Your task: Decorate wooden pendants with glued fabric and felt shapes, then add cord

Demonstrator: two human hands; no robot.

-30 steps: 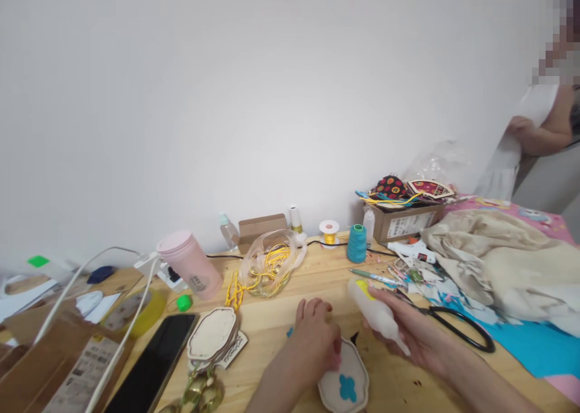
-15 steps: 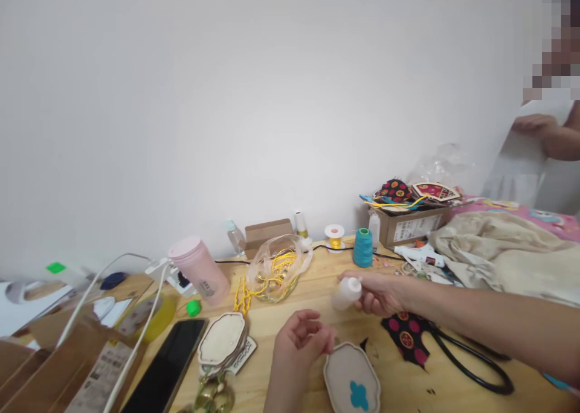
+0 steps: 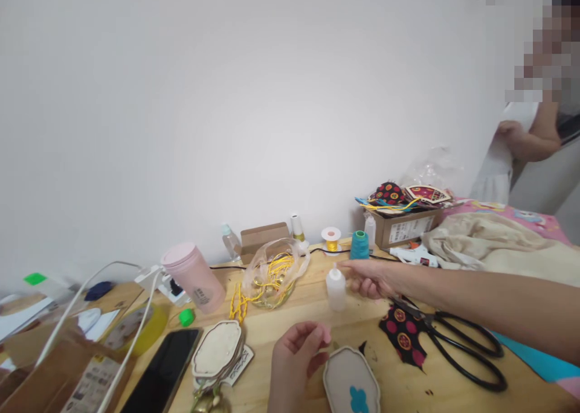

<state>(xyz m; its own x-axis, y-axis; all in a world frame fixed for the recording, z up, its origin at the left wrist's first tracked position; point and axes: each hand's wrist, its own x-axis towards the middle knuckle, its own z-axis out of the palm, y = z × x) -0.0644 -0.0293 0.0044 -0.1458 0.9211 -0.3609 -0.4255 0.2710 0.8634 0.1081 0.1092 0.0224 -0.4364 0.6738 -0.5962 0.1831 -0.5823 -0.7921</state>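
A small white squeeze bottle (image 3: 336, 292) with a narrow nozzle stands upright on the wooden table. My right hand (image 3: 369, 278) is just right of it, index finger stretched behind the nozzle and the other fingers loosely curled. Whether a finger still touches the bottle I cannot tell. My left hand (image 3: 299, 355) is closed, thumb and fingertips together; anything between them is too small to make out. Beside it lies a pale scalloped plaque (image 3: 344, 371) with a blue clover-shaped piece (image 3: 359, 399) on it. Black patterned fabric (image 3: 405, 336) and black-handled scissors (image 3: 466, 346) lie to the right.
A teal thread cone (image 3: 359, 247), a yellow thread spool (image 3: 332, 241) and a filled cardboard box (image 3: 410, 226) stand at the back. Leftward are a plastic bag of yellow cord (image 3: 276, 274), a pink cup (image 3: 194, 277), stacked plaques (image 3: 217, 349) and a phone (image 3: 163, 371). Another person (image 3: 521, 141) stands at right.
The squeeze bottle, tilted in my right hand before, now stands upright on the table, and the hand has moved slightly off it. My left fingers have drawn closer together. The scissors show more fully.
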